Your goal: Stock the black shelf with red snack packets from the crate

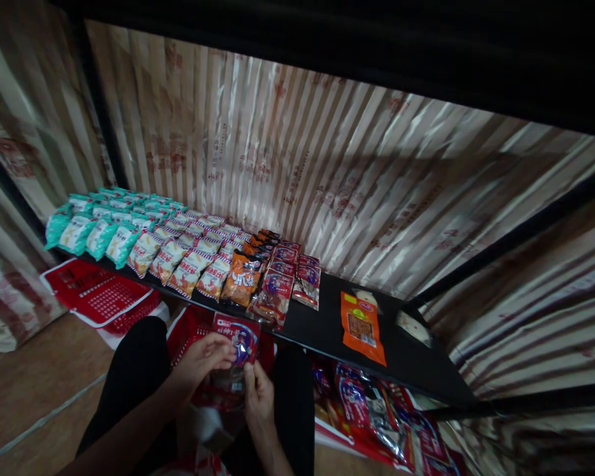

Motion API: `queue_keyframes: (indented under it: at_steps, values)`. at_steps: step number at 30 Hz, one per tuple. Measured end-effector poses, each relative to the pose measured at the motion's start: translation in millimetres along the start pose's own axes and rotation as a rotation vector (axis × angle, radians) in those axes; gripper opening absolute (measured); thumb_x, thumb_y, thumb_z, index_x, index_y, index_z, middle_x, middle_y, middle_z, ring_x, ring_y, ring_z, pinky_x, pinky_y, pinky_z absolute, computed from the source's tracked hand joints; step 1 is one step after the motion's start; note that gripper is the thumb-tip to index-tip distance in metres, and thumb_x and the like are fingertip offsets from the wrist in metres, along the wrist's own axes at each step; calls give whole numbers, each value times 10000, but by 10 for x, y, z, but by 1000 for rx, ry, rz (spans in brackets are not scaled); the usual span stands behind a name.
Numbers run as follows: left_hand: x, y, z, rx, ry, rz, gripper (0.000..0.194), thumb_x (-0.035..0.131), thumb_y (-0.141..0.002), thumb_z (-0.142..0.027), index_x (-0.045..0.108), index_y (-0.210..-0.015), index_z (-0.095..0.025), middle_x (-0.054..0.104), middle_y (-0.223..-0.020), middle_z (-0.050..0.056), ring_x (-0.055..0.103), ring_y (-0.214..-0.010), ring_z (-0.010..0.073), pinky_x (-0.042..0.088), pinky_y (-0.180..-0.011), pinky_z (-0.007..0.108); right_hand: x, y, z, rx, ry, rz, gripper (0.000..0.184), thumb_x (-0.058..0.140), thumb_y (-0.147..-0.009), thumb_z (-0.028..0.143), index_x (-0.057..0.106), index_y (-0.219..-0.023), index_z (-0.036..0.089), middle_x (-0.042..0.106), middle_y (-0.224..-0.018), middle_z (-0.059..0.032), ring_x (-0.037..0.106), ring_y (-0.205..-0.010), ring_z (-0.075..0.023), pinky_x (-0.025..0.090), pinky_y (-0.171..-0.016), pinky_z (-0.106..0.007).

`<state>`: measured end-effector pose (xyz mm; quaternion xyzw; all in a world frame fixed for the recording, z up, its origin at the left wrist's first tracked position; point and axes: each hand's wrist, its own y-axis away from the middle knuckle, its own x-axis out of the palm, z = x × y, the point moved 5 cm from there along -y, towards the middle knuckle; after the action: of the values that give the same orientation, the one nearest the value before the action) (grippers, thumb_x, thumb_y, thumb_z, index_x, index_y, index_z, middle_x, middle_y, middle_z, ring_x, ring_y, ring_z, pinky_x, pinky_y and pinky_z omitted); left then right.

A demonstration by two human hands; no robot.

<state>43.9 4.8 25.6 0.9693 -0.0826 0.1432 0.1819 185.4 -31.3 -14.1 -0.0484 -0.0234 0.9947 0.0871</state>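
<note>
Both my hands hold a red snack packet [237,344] just below the front edge of a low black shelf [416,360]. My left hand [203,360] pinches its left side, fingers closed on it. My right hand [258,396] grips its lower right edge. On the shelf lie rows of snack packets: teal ones [94,228] at the left, white-and-red ones [183,261], orange ones [242,277], then dark red ones [282,281] like the one I hold. A single orange packet [361,327] lies apart to the right.
A red plastic basket [96,294] lies on the floor at the left. Another red basket [191,327] sits under my hands. More red packets [377,413] are piled below the shelf at the right. Striped cloth lines the back and sides. My dark-clad knees are below.
</note>
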Motion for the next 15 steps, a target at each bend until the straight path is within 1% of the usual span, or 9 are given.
queue_keyframes:
  at_steps: [2, 4, 8, 10, 15]
  values:
    - [42, -38, 24, 6, -24, -3, 369, 771, -533, -420, 603, -733, -159, 676, -782, 70, 642, -749, 207, 495, -693, 307, -117, -28, 19, 6, -15, -32, 410, 456, -801, 545, 561, -665, 173, 535, -615, 11, 453, -576, -110, 390, -537, -200]
    - [118, -39, 20, 14, -49, 18, 327, 762, -550, -387, 600, -726, -164, 678, -779, 61, 639, -741, 197, 488, -681, 294, -239, -55, 47, 28, -31, -60, 405, 463, -795, 548, 571, -686, 174, 548, -631, 3, 476, -601, -121, 403, -550, -204]
    - [330, -5, -9, 39, -94, 80, 263, 738, -578, -340, 600, -719, -165, 673, -769, 51, 627, -728, 177, 470, -665, 267, -473, -85, 126, 62, -19, -112, 401, 474, -785, 549, 609, -734, 174, 592, -673, -9, 523, -660, -144, 431, -606, -218]
    - [438, -6, -6, 53, -104, 102, 234, 719, -588, -321, 594, -711, -166, 667, -770, 48, 618, -717, 169, 461, -650, 258, -575, -89, 150, 76, -10, -134, 403, 481, -778, 551, 623, -760, 173, 606, -688, -13, 533, -667, -149, 434, -608, -220]
    - [644, -43, 36, 99, -201, 129, 146, 629, -638, -265, 591, -743, -171, 634, -668, 18, 590, -664, 159, 436, -626, 251, -789, -102, 88, 117, -45, -197, 402, 511, -752, 559, 621, -770, 172, 610, -692, -14, 525, -656, -150, 429, -580, -225]
